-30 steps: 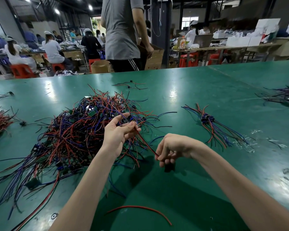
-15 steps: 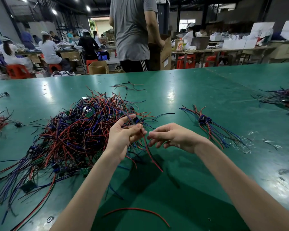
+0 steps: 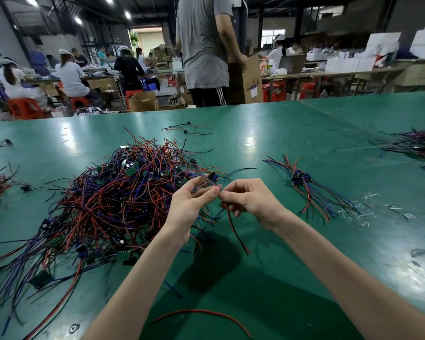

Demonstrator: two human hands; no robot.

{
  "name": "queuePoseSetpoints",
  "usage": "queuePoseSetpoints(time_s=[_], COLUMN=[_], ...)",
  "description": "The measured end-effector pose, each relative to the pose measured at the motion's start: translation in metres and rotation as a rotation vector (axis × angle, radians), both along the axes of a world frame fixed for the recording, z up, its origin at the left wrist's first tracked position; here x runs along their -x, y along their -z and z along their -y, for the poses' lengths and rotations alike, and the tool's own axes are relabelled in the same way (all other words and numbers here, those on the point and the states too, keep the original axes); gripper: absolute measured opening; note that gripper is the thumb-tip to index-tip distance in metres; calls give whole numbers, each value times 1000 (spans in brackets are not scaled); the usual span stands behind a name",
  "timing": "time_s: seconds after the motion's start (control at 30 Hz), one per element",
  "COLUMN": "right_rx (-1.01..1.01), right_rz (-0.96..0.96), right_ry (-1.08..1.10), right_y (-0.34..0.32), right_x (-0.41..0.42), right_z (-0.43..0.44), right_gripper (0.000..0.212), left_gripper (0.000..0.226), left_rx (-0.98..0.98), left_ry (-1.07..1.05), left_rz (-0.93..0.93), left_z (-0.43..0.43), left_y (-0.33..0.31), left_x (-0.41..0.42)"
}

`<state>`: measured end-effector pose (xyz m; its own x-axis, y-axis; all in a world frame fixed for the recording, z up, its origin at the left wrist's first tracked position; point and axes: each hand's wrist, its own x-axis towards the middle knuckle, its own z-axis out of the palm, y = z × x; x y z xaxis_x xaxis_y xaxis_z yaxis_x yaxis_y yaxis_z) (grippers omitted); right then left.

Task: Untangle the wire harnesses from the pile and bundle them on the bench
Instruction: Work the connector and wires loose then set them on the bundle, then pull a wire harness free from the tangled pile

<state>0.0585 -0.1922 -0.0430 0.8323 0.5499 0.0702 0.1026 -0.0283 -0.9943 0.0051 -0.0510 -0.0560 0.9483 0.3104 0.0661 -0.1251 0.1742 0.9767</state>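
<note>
I see my left hand (image 3: 189,204) and right hand (image 3: 250,200) both pinching one thin red and black wire harness (image 3: 233,227), held up just beside the big tangled pile of red, blue and black wires (image 3: 113,200). Only one small bundle (image 3: 307,185) lies on the green bench (image 3: 280,133). I think most of the work is left.

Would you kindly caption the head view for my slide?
Left hand and right hand pinch one harness beside the pile on the bench.
</note>
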Motion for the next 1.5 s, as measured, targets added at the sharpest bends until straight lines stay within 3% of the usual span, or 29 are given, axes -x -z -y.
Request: queuePoseSetpoints(time_s=[0.13,0.3,0.43,0.53,0.7,0.8,0.93,1.03,1.1,1.27,1.5], right_rx=[-107,-166,136,393,591,720,1078,951,848,783,987], right_rz=[-9,7,-124,-212,-258,-169,193,427,547,665,659], right_ry=[119,361,523,517,518,563,629,605,523,294,35], right_y=[-20,-52,-43,-26,-11,-8,-14,-18,-17,-3,16], right_x=[-24,-85,-125,-134,-136,-133,-117,-97,-84,-66,-92], right_z=[18,52,86,108,119,116,99,65,37,-29,-69], right_gripper=[10,11,12,14,21,26,29,14,16,24,42], left_gripper=[45,37,28,22,16,15,18,13,10,14,20], left_rx=[8,74,90,80,58,-54,-494,-742,-858,-977,-1017], left_ry=[43,50,42,32,-33,-153,-369,-412,-411,-396,-342], left_rz=[-54,-66,-85,-99,-108,-67,6,12,-15,-18,-46], left_z=[1,0,-4,-5,-4,-6,-14,-17,-17,-20,-19], left_y=[1,1,3,4,5,5,10,13,17,22,22], left_x=[-1,-2,-2,-3,-3,-2,-2,-2,-3,-3,-2])
